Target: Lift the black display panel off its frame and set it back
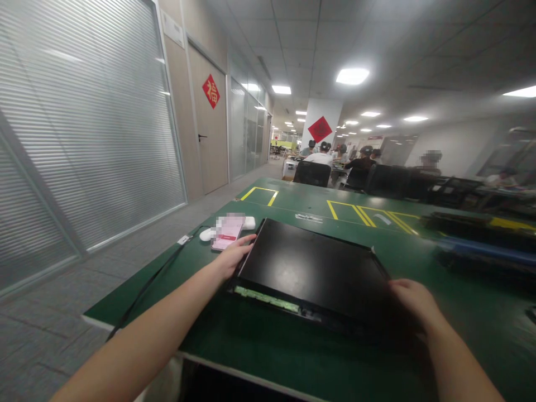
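Note:
A flat black LCD screen panel (314,265) lies in front of me, tilted slightly at an angle on the green table. Along its near edge runs a narrow green circuit board strip (267,300). My left hand (234,255) grips the panel's left edge, with the fingers partly hidden at its side. On the opposite side, my right hand (412,296) is closed on the right edge, thumb near the top face. A phone with a pinkish screen (226,237) lies just beyond my left hand, beside a white rounded object (206,234).
The green table (301,357) carries yellow tape outlines (262,192) at its far side. A black cable (154,273) crosses the left edge. Blurred dark stacks and a blue item (489,248) lie at right. Several people sit beyond, near black chairs (312,173).

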Tool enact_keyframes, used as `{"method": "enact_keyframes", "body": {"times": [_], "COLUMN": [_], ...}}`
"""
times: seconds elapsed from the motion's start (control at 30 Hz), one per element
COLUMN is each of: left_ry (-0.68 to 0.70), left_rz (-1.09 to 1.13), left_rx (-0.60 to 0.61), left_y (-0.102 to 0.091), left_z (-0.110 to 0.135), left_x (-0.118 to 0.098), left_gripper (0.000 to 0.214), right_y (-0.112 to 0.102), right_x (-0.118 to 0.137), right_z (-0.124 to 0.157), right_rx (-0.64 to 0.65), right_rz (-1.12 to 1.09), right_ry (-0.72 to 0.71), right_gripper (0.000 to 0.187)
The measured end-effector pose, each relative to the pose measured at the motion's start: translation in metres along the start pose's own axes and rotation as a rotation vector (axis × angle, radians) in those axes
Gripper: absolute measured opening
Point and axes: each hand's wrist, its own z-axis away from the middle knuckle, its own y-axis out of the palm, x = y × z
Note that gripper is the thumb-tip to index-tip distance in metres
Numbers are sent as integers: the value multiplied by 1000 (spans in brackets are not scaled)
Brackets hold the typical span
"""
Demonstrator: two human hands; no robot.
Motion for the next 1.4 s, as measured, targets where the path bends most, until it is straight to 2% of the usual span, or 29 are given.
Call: {"method": "enact_keyframes", "body": {"times": [0.1,0.27,0.63,0.83,1.13,1.4], "left_ry": [-6,38,49,70,126,154], "left_rz": [-31,-65,-89,-150,-210,-170], "left_rx": [37,51,79,193,196,234], "left_y": [-2,-1,1,-3,0,-1], "left_z": [0,1,7,10,17,16], "left_x": [0,1,-2,-1,-4,-2], "left_gripper": [57,37,34,56,60,65], "right_y": [0,-2,-4,-6,-5,-7], "right_x": [1,5,7,9,11,10], "right_z": [0,1,5,5,5,3], "right_rx": [-10,-20,-24,-25,2,11], "right_rz": [4,33,53,92,225,190], "right_ry": [6,-2,-24,-27,-64,-39], "right_gripper": [23,22,20,23,29,27]}}
